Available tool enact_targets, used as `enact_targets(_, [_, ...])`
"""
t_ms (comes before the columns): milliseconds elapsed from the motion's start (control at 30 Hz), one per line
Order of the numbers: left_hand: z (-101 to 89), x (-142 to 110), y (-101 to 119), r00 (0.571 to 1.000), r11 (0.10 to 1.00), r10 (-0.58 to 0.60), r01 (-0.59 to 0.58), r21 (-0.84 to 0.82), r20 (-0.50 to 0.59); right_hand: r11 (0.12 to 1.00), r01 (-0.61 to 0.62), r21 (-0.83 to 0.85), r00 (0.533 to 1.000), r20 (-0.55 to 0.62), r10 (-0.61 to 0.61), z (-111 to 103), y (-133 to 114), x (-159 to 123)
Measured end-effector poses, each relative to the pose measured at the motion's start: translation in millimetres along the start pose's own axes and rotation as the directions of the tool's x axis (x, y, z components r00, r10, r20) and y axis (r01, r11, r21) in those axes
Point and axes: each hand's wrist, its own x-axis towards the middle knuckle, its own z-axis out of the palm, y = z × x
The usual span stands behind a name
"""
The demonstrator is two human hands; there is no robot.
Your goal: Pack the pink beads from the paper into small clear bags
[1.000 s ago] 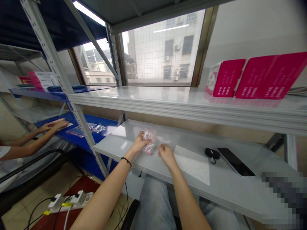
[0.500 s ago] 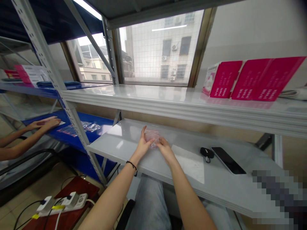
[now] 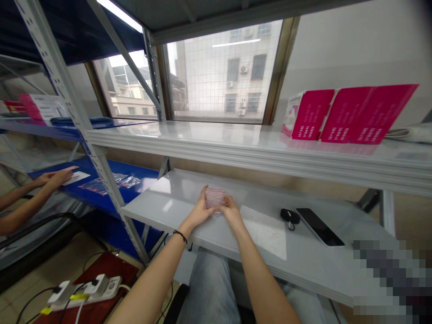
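Observation:
Between my two hands is a stack of clear plastic packets (image 3: 215,197) with pinkish edges, held just above the grey shelf top (image 3: 178,189). My left hand (image 3: 201,208) grips the stack from its left side, thumb across the near edge. On the opposite side my right hand (image 3: 231,209) has its fingers closed on the stack's right edge. What the packets contain is too small to tell. A white paper sheet (image 3: 265,229) lies flat just right of my right hand.
A black key fob (image 3: 289,216) and a phone (image 3: 319,226) lie on the right. Pink boxes (image 3: 351,114) stand on the upper shelf. At left, a co-worker's hands (image 3: 56,177) work over a blue table (image 3: 101,168). A metal post (image 3: 101,166) divides the two stations. A power strip (image 3: 91,290) sits low left.
The stack is tilted more upright, its face turned toward me, and my left fingers have shifted around its side. The co-worker's hands moved left, uncovering a white card.

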Motion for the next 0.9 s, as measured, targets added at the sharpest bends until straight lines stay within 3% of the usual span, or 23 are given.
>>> enact_targets(100, [-0.9, -3.1, -3.5, 1.0, 0.999, -0.02, 0.02, 0.032, 0.001, 1.0, -0.016, 0.002, 1.0, -0.002, 0.016, -0.3, 5.1, -0.8])
enact_targets(233, [7.5, -2.5, 1.3, 0.998, 0.997, -0.059, 0.058, -0.059, -0.017, 1.0, 0.002, -0.004, 1.0, -0.008, -0.002, 5.7, 10.5, -0.8])
enact_targets(433, [17.9, 3.0, 15.9, 0.995, 0.989, -0.007, -0.007, -0.149, -0.095, 0.999, 0.023, 0.027, 0.999, -0.025, -0.022, 9.7, 3.7, 1.3])
enact_targets(633, [9.8, -7.8, 6.0, 0.986, 0.988, -0.143, 0.137, -0.077, -0.08, 0.996, -0.059, 0.062, 0.998, 0.017, 0.058, -0.9, 1.5, -4.5])
enact_targets(900, [23.2, -3.7, 0.1, 0.982, 0.998, -0.031, 0.019, -0.063, -0.185, 0.998, 0.009, 0.067, 0.998, -0.059, -0.005, 13.0, 9.6, -3.1])
